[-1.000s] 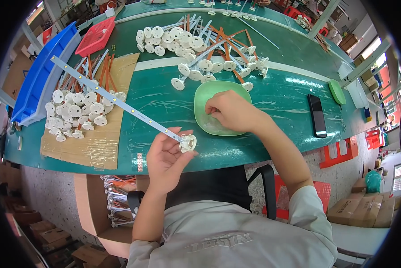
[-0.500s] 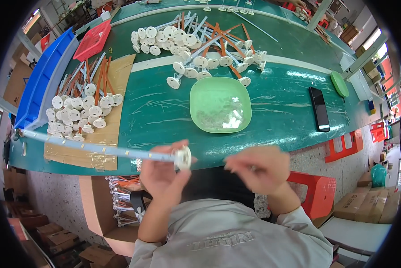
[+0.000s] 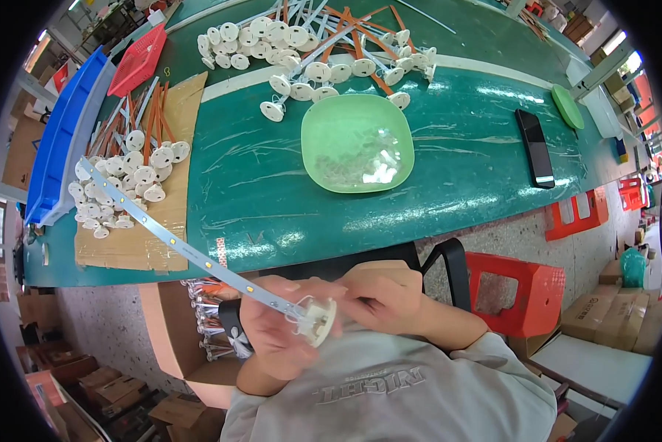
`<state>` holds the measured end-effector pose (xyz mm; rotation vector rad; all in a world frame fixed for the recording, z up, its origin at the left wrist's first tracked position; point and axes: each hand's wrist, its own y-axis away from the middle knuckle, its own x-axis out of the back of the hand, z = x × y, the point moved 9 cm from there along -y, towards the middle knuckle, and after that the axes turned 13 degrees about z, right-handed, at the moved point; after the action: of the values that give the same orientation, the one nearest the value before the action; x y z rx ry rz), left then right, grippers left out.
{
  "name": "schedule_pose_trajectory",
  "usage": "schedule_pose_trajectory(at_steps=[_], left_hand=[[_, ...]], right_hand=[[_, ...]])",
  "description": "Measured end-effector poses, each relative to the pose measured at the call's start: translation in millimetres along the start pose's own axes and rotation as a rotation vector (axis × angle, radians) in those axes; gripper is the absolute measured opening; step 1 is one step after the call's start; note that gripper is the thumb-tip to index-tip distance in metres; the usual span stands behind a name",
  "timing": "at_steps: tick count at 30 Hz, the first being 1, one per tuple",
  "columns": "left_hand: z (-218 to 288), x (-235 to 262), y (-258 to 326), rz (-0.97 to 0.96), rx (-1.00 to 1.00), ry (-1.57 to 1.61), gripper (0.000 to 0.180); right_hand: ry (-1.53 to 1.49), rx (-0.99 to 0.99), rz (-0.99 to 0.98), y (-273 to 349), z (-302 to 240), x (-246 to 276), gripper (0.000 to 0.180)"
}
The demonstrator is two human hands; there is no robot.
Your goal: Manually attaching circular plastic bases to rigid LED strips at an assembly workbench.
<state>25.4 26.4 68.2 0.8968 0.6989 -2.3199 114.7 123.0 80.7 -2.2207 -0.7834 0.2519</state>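
At left hand point(image 3: 270, 335) — pale, yellow-dotted strip point(image 3: 191, 252)

A black phone point(image 3: 535, 149) lies on the right part of the green table point(image 3: 464, 169); a red basket point(image 3: 137, 60) and a long blue bin point(image 3: 65, 141) (side by side) stand left, a red stool point(image 3: 537, 298) below right.

A long, narrow LED strip point(image 3: 172, 241), pale silvery blue, has a single row of small yellowish square chips spaced along its length. It slants from the upper left down to the right, chip side up. At its lower end is a round white cap point(image 3: 321, 323), tilted on edge in the left grip point(image 3: 281, 328). Thin pale wires point(image 3: 295, 312) loop out beside the cap, next to the strip's end.
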Motion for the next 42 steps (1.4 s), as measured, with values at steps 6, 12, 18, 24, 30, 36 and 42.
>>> schedule_pose_trajectory(at_steps=[6, 12, 18, 24, 30, 36, 42], left_hand=[[10.1, -9.5, 4.2, -0.011, -0.049, -0.054, 0.069], [14.9, -10.3, 14.7, 0.002, -0.049, 0.147, 0.071], [9.4, -30.7, 16.2, -0.112, 0.141, 0.333, 0.056], [9.5, 17.9, 22.6, 0.265, -0.214, 0.052, 0.046], [-17.6, 26.5, 23.3, 0.093, -0.129, 0.015, 0.07], [-19.7, 31.4, 22.8, 0.084, -0.113, 0.103, 0.07], [-26.7, 39.8, 25.8, 0.071, -0.058, -0.009, 0.066]], right_hand=[[-0.131, 0.029, 0.072, 5.2, -4.1, 1.6, 0.02], [-0.197, 0.096, 0.048, 9.1, -14.3, 1.8, 0.017], [-0.238, 0.177, 0.075, 6.6, -38.1, 16.7, 0.02], [-0.01, 0.239, 0.116, -3.9, -45.4, 21.4, 0.023], [0.109, 0.234, 0.113, 2.7, -38.2, 2.0, 0.022], [0.166, 0.288, 0.139, 2.0, -41.5, -0.8, 0.022], [0.168, 0.281, 0.117, 1.5, -41.1, -1.6, 0.024]])
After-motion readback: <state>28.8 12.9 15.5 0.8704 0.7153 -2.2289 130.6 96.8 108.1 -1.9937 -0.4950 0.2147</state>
